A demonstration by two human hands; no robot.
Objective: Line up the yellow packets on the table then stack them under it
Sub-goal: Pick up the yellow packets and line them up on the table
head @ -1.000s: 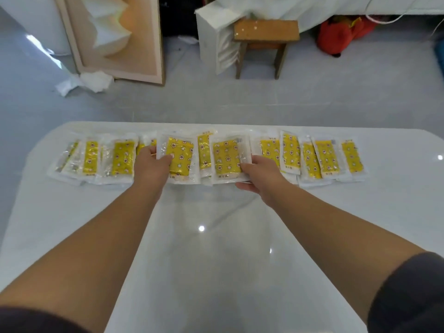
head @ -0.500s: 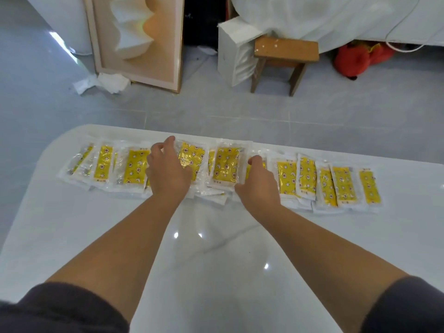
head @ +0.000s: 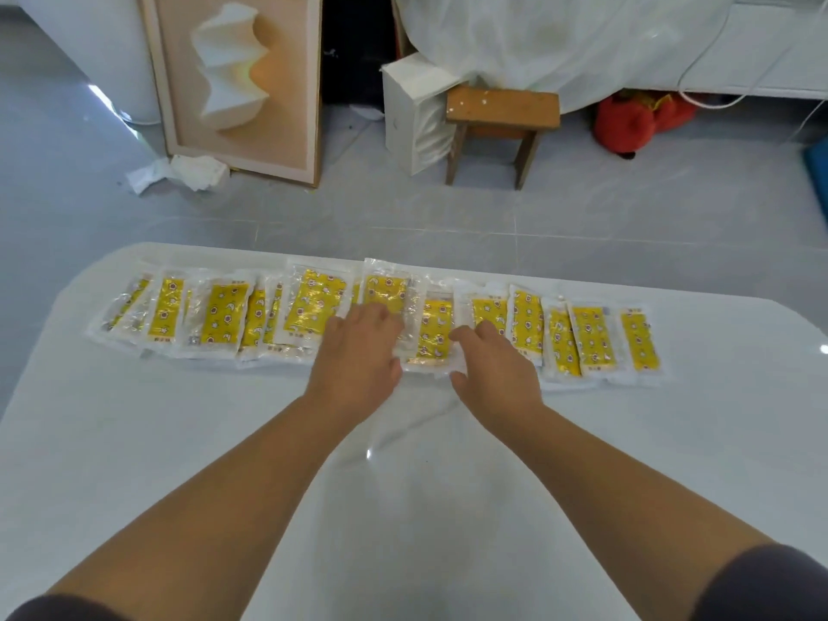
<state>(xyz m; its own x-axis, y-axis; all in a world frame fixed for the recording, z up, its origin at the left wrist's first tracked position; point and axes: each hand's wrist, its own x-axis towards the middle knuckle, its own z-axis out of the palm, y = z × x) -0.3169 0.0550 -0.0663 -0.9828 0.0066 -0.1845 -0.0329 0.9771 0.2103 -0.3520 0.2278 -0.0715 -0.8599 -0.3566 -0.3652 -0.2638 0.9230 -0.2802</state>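
Head view, yellow packets (head: 224, 313): one overlapping row, running outward past both sets of fingers along the far part of the table (head: 403, 508).
Left hand (head: 358, 356): palm down, fingers (head: 372, 313) straight and close together, resting flat on the packets under them.
Right hand (head: 495, 369): palm down, fingers loosely spread over the packets; a pinch cannot be made out.
Centre packet (head: 433, 327): between the two thumbs, its near edge just beside them.
Handling: probably light, limp, crinkly film pouches that slip easily on the glossy top and on each other.
Hold: flat fingertip pressure to slide them; for lifting, likely pinch the clear sealed border nearest the thumbs.
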